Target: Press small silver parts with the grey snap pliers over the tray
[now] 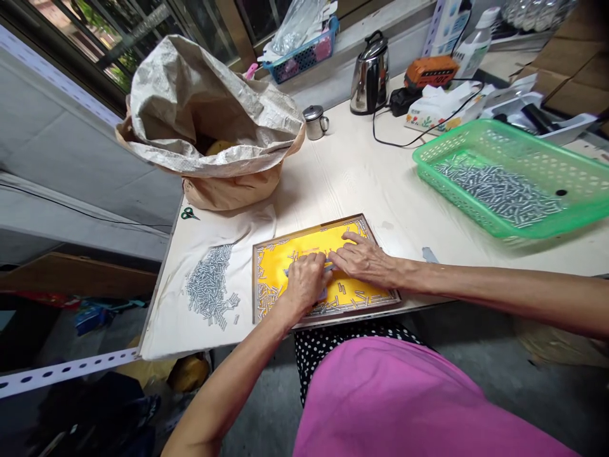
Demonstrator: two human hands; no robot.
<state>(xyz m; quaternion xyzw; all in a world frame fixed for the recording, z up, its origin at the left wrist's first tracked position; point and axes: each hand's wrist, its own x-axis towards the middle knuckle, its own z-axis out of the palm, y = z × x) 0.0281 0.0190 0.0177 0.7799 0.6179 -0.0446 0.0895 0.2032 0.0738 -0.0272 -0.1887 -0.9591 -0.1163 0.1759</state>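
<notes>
A shallow tray with a yellow bottom and brown rim (254,285) lies at the table's front edge. Small silver metal pins (269,296) are scattered inside it, mostly along its sides. Over the tray's middle my left hand (306,277) is closed round a small blue-grey object (328,267), mostly covered by the fingers. Touching or almost touching it, my right hand (364,259) has its thumb and fingers bent together at the object's right end. What the right fingers pinch is hidden. Left of the tray, more pins form a loose pile (209,285) on the pale cloth.
Behind the pile stands a large open woven sack (233,187), with green-handled scissors (189,214) beside it. A green plastic basket (495,231) of pins is on the right. Farther back are a metal mug (314,124), a steel kettle (370,76) and a tissue box (428,111).
</notes>
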